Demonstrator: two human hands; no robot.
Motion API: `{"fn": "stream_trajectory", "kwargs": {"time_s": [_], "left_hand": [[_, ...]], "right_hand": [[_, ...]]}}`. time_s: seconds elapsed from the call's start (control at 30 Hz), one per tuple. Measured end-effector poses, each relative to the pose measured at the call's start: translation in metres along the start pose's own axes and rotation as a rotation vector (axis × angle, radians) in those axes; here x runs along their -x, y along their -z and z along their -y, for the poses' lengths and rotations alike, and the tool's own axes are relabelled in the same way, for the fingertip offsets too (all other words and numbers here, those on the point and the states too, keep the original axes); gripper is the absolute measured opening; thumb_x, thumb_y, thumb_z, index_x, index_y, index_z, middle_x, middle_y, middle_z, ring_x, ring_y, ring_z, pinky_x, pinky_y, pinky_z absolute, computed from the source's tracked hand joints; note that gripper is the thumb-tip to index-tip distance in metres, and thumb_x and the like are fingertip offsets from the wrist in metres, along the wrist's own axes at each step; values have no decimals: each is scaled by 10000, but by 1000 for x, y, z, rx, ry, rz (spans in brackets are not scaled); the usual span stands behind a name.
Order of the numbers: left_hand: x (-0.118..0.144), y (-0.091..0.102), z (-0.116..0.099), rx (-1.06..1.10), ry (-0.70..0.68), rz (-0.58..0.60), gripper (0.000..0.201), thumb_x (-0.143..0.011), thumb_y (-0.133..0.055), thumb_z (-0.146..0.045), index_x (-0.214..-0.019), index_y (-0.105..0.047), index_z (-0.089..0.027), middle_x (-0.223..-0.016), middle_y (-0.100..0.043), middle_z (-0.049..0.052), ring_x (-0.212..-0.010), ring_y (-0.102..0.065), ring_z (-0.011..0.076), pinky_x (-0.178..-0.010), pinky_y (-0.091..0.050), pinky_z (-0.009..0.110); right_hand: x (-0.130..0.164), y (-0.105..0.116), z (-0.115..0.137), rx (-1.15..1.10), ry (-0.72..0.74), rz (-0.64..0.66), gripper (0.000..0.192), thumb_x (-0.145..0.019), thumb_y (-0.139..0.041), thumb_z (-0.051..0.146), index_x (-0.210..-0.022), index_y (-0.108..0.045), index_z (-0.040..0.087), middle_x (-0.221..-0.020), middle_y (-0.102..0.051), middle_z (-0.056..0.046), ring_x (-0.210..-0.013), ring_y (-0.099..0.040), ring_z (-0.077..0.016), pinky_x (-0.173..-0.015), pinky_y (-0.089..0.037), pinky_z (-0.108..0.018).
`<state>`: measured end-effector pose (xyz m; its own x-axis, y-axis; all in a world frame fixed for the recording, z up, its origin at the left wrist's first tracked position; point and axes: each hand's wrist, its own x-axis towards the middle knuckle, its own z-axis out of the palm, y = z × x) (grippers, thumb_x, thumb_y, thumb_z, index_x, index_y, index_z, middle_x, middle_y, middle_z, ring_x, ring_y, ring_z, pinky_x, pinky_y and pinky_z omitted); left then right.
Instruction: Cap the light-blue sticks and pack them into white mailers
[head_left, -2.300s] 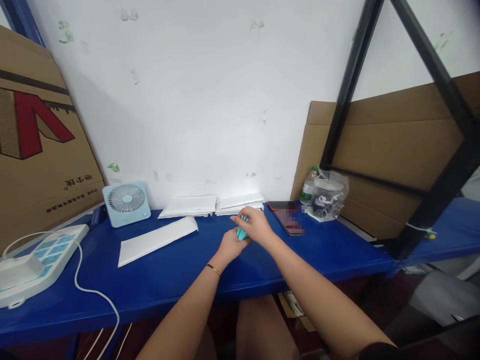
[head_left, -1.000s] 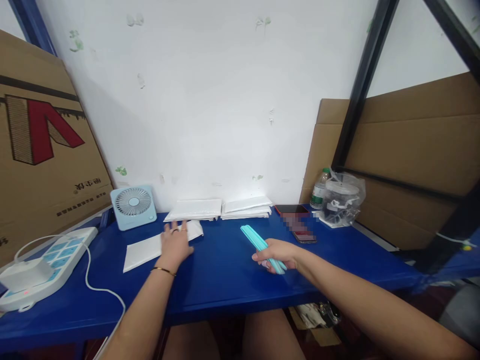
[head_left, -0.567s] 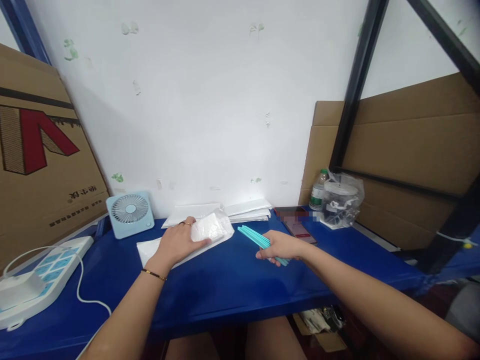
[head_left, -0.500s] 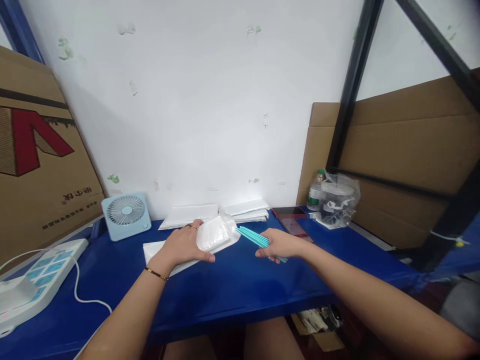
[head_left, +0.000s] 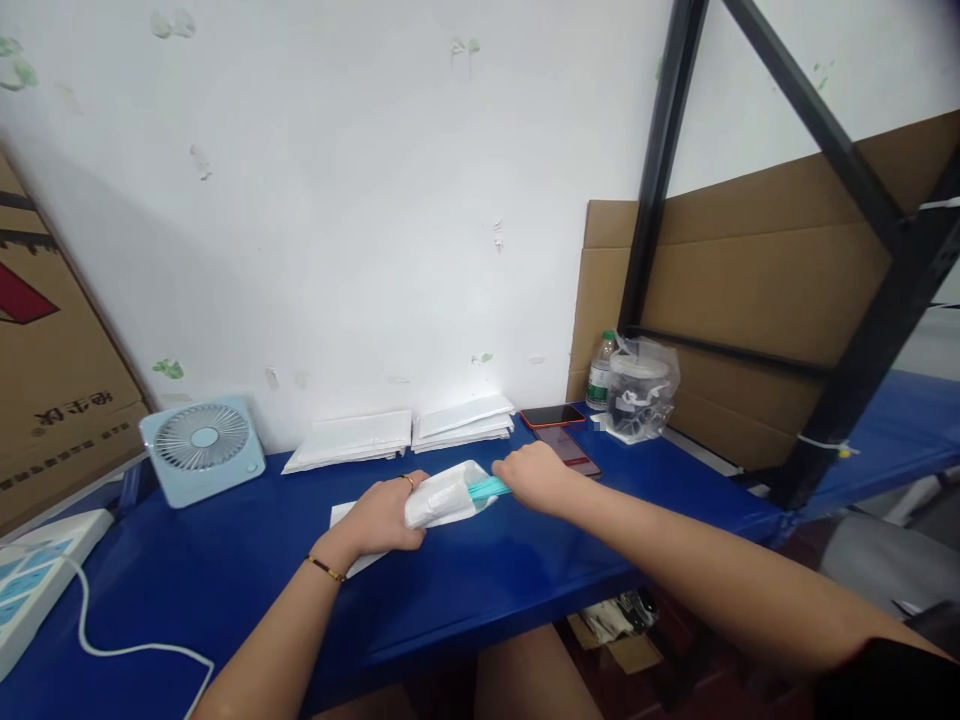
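Note:
My left hand [head_left: 388, 517] is closed around a white plastic packet [head_left: 444, 496] whose mouth points right. Part of the packet sticks out flat on the near left side of that hand. A bundle of thin turquoise sticks [head_left: 488, 488] is gripped in my right hand [head_left: 534, 477]; one end of the bundle lies inside the packet's mouth. What the sticks are for their kind I cannot make out, and the far end is hidden by my fingers. Both hands are just above the blue table [head_left: 450, 590].
Two stacks of white packets, the left stack [head_left: 349, 440] and the right stack [head_left: 463, 421], lie by the wall. A light-blue fan [head_left: 202, 450] and a power strip [head_left: 45, 580] stand left. Phones [head_left: 553, 415], a bottle [head_left: 600, 372] and a bagged tub [head_left: 639, 392] are at right.
My right hand has moved left and the stick ends have gone into the packet's mouth. My left hand now wraps the packet more tightly. The view has shifted to the right.

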<state>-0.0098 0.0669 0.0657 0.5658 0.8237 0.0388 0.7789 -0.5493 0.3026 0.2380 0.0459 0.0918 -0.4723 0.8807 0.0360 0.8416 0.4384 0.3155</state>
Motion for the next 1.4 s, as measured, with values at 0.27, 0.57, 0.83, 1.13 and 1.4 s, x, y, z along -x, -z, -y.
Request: {"fn": "stream_trajectory", "kwargs": {"time_s": [0.27, 0.57, 0.83, 1.13, 1.4], "left_hand": [[-23, -27, -39, 132, 47, -319, 426, -606, -645, -323, -1003, -542, -210, -881, -646, 47, -805, -602, 248, -635, -387, 283], [-39, -32, -40, 631, 67, -645, 256, -656, -601, -237, -901, -568, -168, -791, -654, 14, -703, -600, 182, -639, -438, 278], [-37, -10, -45, 840, -86, -705, 496, -617, -693, -326, -1041, -496, -159, -861, -629, 28, -758, -591, 182, -700, -463, 301], [-31, -13, -18, 1188, -185, -526, 731, -626, -669, -438, -1259, -394, -198, -1105, -582, 65, -951, -558, 232, -786, -455, 318], [-42, 11, -16, 1385, -178, -352, 643, -722, -488, -574, -1193, -507, -138, -983, -640, 93, -858, -588, 235, -777, -451, 350]], "right_hand": [[-32, 48, 27, 94, 176, -119, 587, -799, -504, 154, -1352, -307, 135, -753, -679, -129, -773, -656, -266, -623, -446, -332], [-37, 110, -13, -177, 342, -149, 821, -659, -710, 328, -1371, -309, 253, -1154, -570, -100, -981, -578, -247, -734, -450, -301], [-38, 117, 10, -728, 542, -327, 431, -956, -242, 373, -1153, -539, 129, -1161, -564, -95, -1088, -498, -170, -948, -360, -308], [-34, 122, -32, -759, 638, -122, 414, -705, -447, 31, -1066, -598, 167, -1304, -441, -59, -1247, -362, -204, -1013, -288, -361], [-61, 112, -33, -713, 526, -268, 154, -704, -625, 179, -852, -645, 142, -1111, -551, -63, -919, -542, -149, -800, -414, -268]]}}
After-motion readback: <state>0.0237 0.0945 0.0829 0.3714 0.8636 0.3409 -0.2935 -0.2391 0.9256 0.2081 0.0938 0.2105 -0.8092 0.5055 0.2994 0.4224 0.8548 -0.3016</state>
